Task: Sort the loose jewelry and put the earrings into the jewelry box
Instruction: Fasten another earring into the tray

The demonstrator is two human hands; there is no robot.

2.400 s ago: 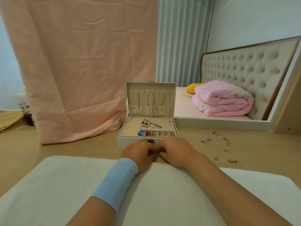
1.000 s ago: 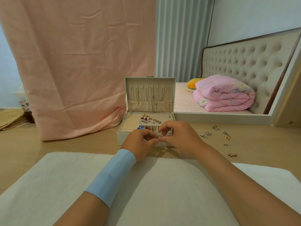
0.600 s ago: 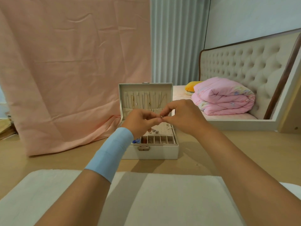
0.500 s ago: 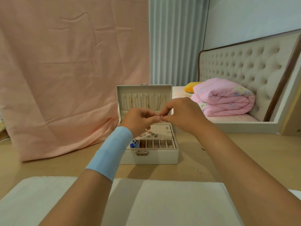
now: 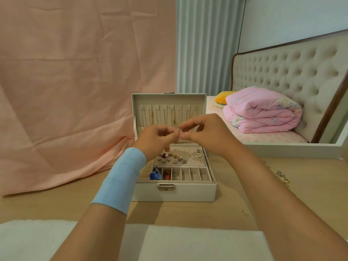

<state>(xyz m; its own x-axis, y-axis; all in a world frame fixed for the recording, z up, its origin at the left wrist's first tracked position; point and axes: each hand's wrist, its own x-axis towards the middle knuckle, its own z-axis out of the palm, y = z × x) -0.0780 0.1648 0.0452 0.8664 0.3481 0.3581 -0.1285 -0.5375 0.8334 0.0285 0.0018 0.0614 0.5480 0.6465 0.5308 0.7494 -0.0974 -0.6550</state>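
An open cream jewelry box (image 5: 188,193) stands on the wooden floor, its lid upright with necklaces hanging inside. Several earrings sit on its perforated pad (image 5: 190,157), and small compartments along the front hold blue and red pieces. Above the box my left hand (image 5: 156,140) and my right hand (image 5: 209,136) meet fingertip to fingertip. Together they pinch one small silvery earring (image 5: 180,131). More loose jewelry (image 5: 283,177) lies on the floor at the right.
A white cushion (image 5: 169,243) fills the foreground under my forearms. A pink cloth (image 5: 75,91) hangs behind the box on the left. A bed with a folded pink quilt (image 5: 261,110) and tufted headboard is at the back right. One small piece (image 5: 244,211) lies by my right forearm.
Both hands rose from the floor in front of the box to above its tray, still pinching the small earring between them. The view shifted closer to the box.
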